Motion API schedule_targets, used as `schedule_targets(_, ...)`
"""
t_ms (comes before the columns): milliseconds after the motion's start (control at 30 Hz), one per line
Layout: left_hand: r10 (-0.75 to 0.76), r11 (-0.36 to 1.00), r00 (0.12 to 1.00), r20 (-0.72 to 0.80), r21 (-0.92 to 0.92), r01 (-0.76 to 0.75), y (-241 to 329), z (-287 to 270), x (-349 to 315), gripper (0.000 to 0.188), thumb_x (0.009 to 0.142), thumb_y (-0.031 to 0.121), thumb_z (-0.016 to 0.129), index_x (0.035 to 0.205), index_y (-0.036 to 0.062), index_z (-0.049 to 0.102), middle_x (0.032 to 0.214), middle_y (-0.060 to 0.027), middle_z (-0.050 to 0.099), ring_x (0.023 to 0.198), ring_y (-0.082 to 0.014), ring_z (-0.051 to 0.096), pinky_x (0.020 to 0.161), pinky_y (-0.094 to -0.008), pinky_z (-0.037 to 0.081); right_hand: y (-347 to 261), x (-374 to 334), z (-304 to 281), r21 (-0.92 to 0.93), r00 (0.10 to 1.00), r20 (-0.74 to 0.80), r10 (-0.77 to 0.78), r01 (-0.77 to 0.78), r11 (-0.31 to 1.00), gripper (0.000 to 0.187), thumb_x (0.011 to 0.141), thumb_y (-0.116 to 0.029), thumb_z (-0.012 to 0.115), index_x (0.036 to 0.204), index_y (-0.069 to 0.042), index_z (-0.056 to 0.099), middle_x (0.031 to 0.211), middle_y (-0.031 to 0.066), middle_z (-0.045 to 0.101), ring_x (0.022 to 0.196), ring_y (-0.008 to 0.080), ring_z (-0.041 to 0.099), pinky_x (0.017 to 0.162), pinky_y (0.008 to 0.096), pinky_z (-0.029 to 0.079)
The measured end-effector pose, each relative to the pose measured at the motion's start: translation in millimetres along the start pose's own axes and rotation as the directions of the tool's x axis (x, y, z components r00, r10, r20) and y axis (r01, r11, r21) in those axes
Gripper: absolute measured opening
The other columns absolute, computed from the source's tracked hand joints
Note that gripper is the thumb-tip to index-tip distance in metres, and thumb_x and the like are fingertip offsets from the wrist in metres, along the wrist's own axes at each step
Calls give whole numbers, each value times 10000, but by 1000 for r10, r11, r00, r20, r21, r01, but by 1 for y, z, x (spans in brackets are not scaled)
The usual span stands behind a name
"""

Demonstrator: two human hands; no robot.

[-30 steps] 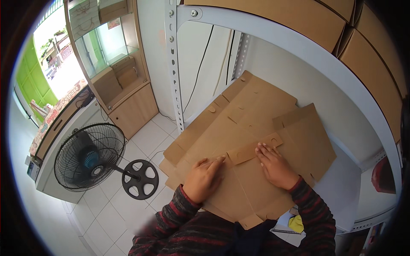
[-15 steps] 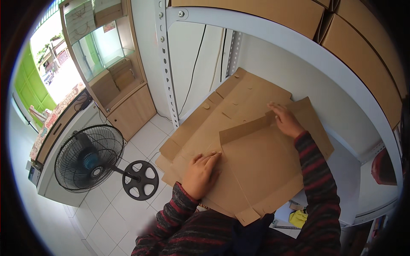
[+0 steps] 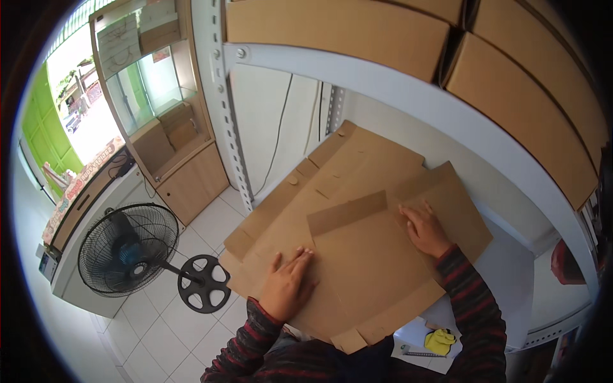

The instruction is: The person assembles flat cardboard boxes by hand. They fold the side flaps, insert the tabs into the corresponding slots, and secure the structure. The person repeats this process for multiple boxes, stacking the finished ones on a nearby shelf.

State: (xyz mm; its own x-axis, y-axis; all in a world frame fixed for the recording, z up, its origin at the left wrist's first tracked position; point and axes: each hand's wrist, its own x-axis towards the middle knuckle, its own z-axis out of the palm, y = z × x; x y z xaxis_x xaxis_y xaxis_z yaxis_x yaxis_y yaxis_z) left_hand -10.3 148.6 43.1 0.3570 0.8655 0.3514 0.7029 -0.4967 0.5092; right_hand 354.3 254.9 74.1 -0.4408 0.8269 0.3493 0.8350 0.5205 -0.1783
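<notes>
A brown die-cut cardboard sheet [image 3: 370,268], creased and partly folded, lies on top of another flat cardboard piece [image 3: 357,153]. One flap [image 3: 348,214] along its far edge stands raised. My left hand [image 3: 288,284] rests on the left part of the cardboard, fingers stretched out and holding nothing. On the right, my right hand [image 3: 424,228] lies against the sheet near the inner end of a far-side crease, its fingers extended. Small tabs [image 3: 349,340] stick out at the sheet's near edge, close to my body.
A grey metal shelf frame [image 3: 357,76] arches over the cardboard, with brown boxes [image 3: 338,29] above. At left stand a black fan [image 3: 131,252] and a glass-fronted cabinet [image 3: 159,108]. A yellow cloth [image 3: 439,341] sits low, beside my right forearm.
My right hand has come down from the sheet's far edge toward its middle. The left hand remains on the cardboard at the left. The whole view has shifted a little.
</notes>
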Motion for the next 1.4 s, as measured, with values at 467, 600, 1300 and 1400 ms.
schedule_targets(467, -137, 976, 991, -4, 172, 135, 27, 12, -4, 843, 765, 508, 722, 1415, 55, 434, 1488, -154, 403, 1427, -284, 302, 1142, -592, 108, 113, 59, -9, -305, 995, -99, -29, -3, 952, 361, 724, 21, 621, 1082, -16, 598, 1148, 201, 588, 1095, 373, 539, 1030, 467, 383)
schedule_targets(600, -155, 967, 988, -22, 202, 157, 28, 14, -8, 840, 762, 526, 714, 1407, 60, 442, 1479, -143, 419, 1415, -276, 326, 1149, -589, 97, 89, 17, -42, -302, 993, -36, 111, -117, 946, 411, 771, 38, 580, 1181, 6, 588, 1239, 224, 563, 1201, 377, 500, 1065, 417, 381)
schedule_targets(1300, -367, 921, 916, 163, 199, 334, -5, -6, 20, 953, 684, 491, 786, 1473, 151, 373, 1569, -148, 243, 1461, -420, 92, 1066, -731, -13, 199, 20, -42, -293, 994, -61, 88, -103, 951, 524, 764, 85, 560, 1277, -21, 526, 1299, 177, 531, 1216, 354, 481, 1042, 414, 408)
schedule_targets(1400, -365, 926, 915, 171, 173, 337, -8, -3, 18, 965, 690, 486, 793, 1483, 151, 355, 1584, -143, 201, 1470, -400, 58, 1066, -727, -11, 221, 29, -24, -297, 997, -69, -25, 3, 955, 548, 742, 103, 549, 1274, -28, 537, 1259, 172, 559, 1186, 353, 492, 1018, 414, 420)
